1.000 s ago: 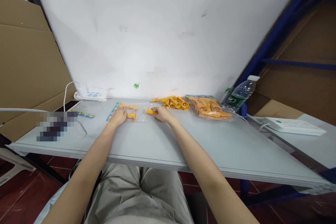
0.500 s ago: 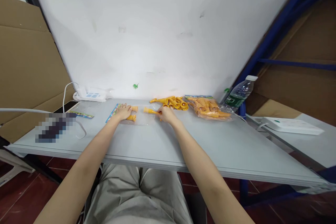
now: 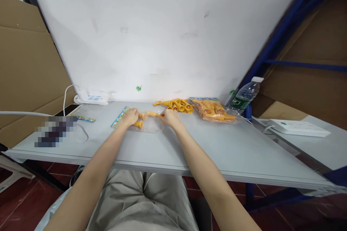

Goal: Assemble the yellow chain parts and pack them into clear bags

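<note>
A clear plastic bag (image 3: 153, 127) with a colourful printed header card (image 3: 119, 117) lies flat on the table. Inside it are yellow toy horns (image 3: 138, 124), their flared ends pointing right. My left hand (image 3: 132, 116) is on the bag beside the card, fingers curled over it and partly hiding the horns. My right hand (image 3: 170, 117) is closed round the narrow end of another yellow toy horn (image 3: 152, 114), whose wide end points left at the bag's opening. Just behind my right hand is a pile of loose toy horns (image 3: 179, 104).
A filled bag of toy horns (image 3: 214, 110) lies to the right, near a water bottle (image 3: 247, 95) leaning at the back. On the left are a power strip (image 3: 92, 98), a phone (image 3: 67, 110), another header card (image 3: 85, 118) and a blurred dark object (image 3: 55, 131).
My left hand has shifted slightly right with the bag, its fingers drawn closer together. My right hand has moved a little left, bringing its horn nearer the horns in the bag.
</note>
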